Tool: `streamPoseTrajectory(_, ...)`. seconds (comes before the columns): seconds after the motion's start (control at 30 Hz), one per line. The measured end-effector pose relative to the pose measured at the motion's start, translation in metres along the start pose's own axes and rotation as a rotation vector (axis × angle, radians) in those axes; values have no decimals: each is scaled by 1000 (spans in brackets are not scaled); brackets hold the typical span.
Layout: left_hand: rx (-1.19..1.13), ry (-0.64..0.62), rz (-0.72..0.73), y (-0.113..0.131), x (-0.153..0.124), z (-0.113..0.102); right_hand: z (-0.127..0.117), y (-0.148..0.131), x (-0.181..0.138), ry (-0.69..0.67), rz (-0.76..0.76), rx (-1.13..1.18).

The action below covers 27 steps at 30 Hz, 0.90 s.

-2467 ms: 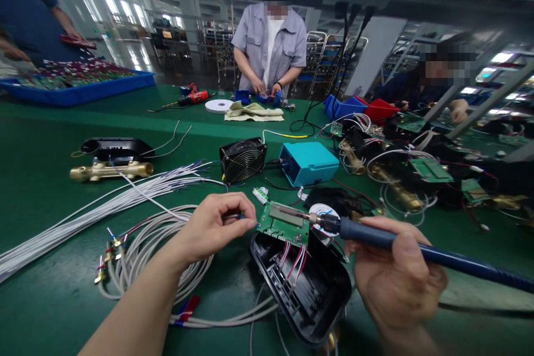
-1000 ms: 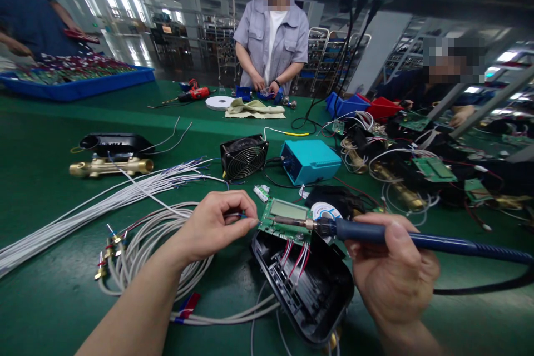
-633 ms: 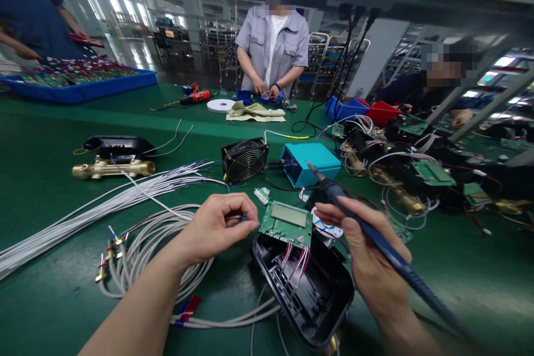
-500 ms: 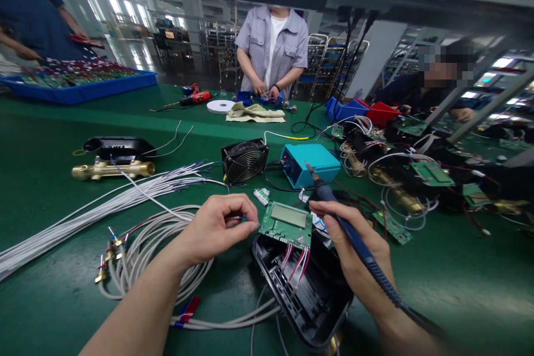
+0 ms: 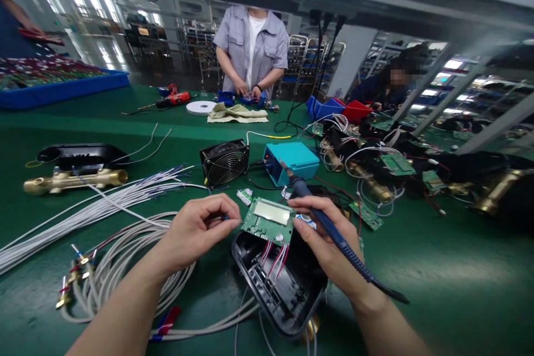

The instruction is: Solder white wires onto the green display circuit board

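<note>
Board: green, propped on black housing, centre of bench.
Left hand: pinching thin wire at board's 9 o'clock edge.
Right hand: grasping iron, tip towards 11 o'clock, off board.

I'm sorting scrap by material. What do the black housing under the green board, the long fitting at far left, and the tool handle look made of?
Black housing: probably moulded plastic, glossy with ribbed inner walls. Long fitting: looks like brass, with a yellow metallic shine. Soldering iron in the right hand: dark blue handle, matte, likely rubber or plastic.
</note>
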<state>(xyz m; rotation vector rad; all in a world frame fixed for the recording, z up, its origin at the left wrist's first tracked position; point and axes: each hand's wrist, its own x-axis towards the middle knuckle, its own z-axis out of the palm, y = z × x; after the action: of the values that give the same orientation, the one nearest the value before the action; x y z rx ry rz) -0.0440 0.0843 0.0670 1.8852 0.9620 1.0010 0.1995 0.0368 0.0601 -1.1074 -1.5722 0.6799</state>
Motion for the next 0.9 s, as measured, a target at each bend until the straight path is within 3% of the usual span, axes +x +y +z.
streamPoseTrajectory(0.17, -4, 125, 86, -5, 6, 19, -10, 0, -2, 20, -73, 0)
streamPoseTrajectory(0.3, -16, 151, 66, -10, 6, 27, -13, 3, -5, 8, -107, 7)
streamPoseTrajectory(0.47, 22, 199, 23, -9, 3, 20, -19, 11, -6, 181, -76, 106)
streamPoseTrajectory(0.63, 52, 386, 8, 3, 1, 11, -50, 9, 5, 445, -186, 192)
streamPoseTrajectory(0.73, 34, 595, -11, 9, 0, 7, -67, 2, 13, 485, -132, 160)
streamPoseTrajectory(0.83, 15, 754, -50, 0, 0, 3, -78, -6, 19, 508, -61, 37)
streamPoseTrajectory(0.9, 74, 757, -83, -13, -2, 0, -87, -7, 21, 603, -41, -55)
